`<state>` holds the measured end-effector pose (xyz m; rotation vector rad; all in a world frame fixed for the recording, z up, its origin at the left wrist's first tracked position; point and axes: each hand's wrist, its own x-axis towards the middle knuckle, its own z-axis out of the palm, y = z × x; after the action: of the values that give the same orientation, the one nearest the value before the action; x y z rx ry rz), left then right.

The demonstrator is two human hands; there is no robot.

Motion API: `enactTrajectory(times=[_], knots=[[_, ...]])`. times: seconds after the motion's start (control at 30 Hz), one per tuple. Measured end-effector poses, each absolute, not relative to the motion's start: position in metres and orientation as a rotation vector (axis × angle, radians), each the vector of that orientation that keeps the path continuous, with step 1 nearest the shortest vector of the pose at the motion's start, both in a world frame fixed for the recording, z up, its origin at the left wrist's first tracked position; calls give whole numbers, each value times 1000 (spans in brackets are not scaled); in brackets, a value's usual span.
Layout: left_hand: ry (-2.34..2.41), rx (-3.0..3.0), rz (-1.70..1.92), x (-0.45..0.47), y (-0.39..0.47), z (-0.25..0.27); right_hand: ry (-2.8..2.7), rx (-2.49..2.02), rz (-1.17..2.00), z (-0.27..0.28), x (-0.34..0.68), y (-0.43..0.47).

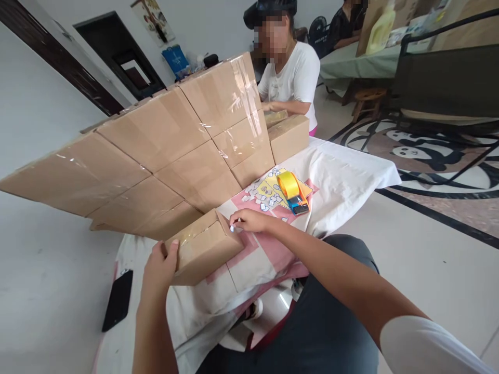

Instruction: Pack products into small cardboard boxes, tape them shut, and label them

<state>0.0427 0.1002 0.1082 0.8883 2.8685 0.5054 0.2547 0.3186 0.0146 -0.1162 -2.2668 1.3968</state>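
Note:
A closed cardboard box (205,249) lies on the cloth-covered table in front of me, with clear tape along its top seam. My left hand (161,262) grips its left end, thumb on top and the other fingers partly hidden behind. At the box's right end, my right hand (249,221) pinches a small white piece (232,227), its fingertips close to the end face. Beyond that hand, several small white pieces (265,200) are scattered on the cloth. A tape dispenser (292,193) with a yellow roll and an orange and blue body rests beside them.
A tall stack of taped cardboard boxes (183,150) stands directly behind my box. Another person (292,78) works past it, near a smaller box (290,139). A black phone (118,300) lies at the left table edge. A dark folding chair (444,83) stands at right.

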Motion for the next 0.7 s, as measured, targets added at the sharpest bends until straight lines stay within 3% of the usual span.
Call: enactTrajectory(times=[0.27, 0.43, 0.7], knots=[[2882, 859, 617, 50, 97, 99, -2299, -216, 1366, 9, 249, 311], [2901, 885, 622, 51, 94, 98, -2201, -499, 1329, 8, 247, 306], [2913, 847, 609, 51, 97, 97, -1925, -861, 1536, 6, 247, 253]])
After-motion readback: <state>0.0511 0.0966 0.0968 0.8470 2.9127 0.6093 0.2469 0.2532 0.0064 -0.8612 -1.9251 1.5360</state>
